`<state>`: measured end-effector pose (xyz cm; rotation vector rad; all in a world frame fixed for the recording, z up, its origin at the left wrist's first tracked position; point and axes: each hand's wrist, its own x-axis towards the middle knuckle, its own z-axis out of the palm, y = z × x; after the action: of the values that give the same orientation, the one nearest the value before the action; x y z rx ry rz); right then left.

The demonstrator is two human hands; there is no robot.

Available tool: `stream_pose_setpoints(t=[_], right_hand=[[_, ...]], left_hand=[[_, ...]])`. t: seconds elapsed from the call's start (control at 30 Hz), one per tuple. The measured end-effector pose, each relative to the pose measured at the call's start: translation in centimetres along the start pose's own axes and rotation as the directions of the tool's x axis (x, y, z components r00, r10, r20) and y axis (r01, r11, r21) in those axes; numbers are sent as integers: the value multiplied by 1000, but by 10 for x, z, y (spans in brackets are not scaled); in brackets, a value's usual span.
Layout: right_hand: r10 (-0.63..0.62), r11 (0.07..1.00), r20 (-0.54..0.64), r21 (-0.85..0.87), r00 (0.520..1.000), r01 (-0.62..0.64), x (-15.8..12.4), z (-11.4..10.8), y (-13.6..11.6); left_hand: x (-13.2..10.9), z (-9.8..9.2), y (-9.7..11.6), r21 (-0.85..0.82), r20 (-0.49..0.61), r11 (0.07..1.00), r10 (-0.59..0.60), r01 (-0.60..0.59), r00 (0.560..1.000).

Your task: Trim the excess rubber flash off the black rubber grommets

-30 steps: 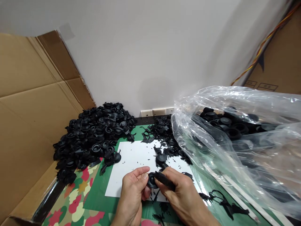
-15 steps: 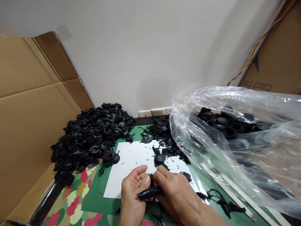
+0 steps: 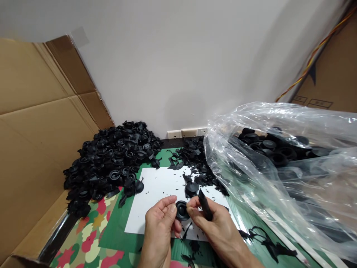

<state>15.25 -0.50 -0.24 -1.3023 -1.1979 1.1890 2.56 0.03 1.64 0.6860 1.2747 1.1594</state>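
Between my two hands is a round black rubber grommet point(image 3: 182, 211), its ringed face turned towards me. My left hand point(image 3: 160, 225) pinches its left edge between thumb and fingers. The fingertips of my right hand point(image 3: 213, 223) are at its right edge. Tucked in my right hand is a slim black tool that looks wrapped in tape point(image 3: 205, 206), its tapered end upward; its kind cannot be made out. Below them lies a white sheet point(image 3: 156, 186) strewn with black scraps. Just beyond my right fingers rests another black rubber piece point(image 3: 192, 189).
Left, a large heap of black rubber parts point(image 3: 111, 160) leans near a cardboard box point(image 3: 36, 111). Black trimmings point(image 3: 195, 154) are piled at the back, before wall sockets point(image 3: 189, 133). A clear plastic bag point(image 3: 279, 190) holding black grommets covers the right side. A green mat point(image 3: 114, 230) lies underneath.
The grommet has turned to show its round face. In my right hand the black tool has swung from pointing left to pointing up, and my right fingers now meet the grommet's edge.
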Motion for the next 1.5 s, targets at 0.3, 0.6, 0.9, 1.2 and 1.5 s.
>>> stream_pose_setpoints(t=[0.3, 0.6, 0.9, 1.2, 1.5], right_hand=[[0, 999, -82, -43, 997, -3, 11, -5, -6], [-121, 987, -27, -107, 992, 117, 16, -5, -2], [-382, 882, 155, -233, 911, 409, 11, -3, -11], [-75, 968, 31, -238, 997, 80, 19, 8, -3], [-104, 959, 44, -261, 994, 112, 20, 9, -7]], left_hand=[[9, -2, 3, 150, 133, 988, 11, -32, 991], [15, 0, 13, 231, 140, 971, 33, -65, 990], [15, -2, 11, 156, 69, 981, 103, -113, 992], [17, 0, 10, 97, 32, 986, 135, -137, 990], [19, -6, 10, 99, 129, 974, 190, -203, 973]])
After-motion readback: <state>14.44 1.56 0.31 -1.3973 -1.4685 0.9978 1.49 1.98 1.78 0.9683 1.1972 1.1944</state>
